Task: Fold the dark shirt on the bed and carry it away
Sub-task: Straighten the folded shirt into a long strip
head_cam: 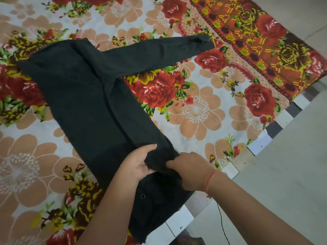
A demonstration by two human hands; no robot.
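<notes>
The dark shirt (85,89) is matt, slightly fuzzy woven cloth, with a small shiny ring-shaped snap (142,196) at its near end. The floral bedsheet (203,110) is soft, matt printed cloth. The grey floor (292,156) on the right looks smooth and faintly glossy.

Soft even light, wide-angle edge distortion.

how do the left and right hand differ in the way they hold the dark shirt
The left hand shows its palm, thumb over the cloth; the right hand shows its back, fingers dug into the cloth. The right wrist wears an orange band; the left wrist is bare. Both grip the same bunched end of the dark shirt near the edge of the bed.
</notes>
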